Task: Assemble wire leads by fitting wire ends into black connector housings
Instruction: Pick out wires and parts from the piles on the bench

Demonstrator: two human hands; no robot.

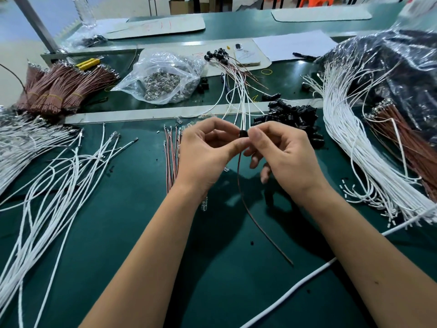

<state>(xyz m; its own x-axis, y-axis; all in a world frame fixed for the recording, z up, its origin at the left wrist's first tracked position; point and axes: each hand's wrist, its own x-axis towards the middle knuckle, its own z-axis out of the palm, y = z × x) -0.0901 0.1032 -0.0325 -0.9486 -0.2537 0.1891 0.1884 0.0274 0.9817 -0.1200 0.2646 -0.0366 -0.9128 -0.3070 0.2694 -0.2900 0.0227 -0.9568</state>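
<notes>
Above the middle of the green mat, my two hands meet around a small black connector housing. My right hand pinches the housing between thumb and forefinger. My left hand pinches the top of a brown wire just under the housing; whether the wire end sits inside it is hidden. The wire hangs down and trails right across the mat. A heap of loose black housings lies just beyond my right hand. A few brown wires lie left of my left hand.
Loose white wires spread over the left of the mat, and a thick white wire bundle curves along the right. Bundled brown wires, a plastic bag of clear parts and finished leads lie farther back. A white cable crosses the front right.
</notes>
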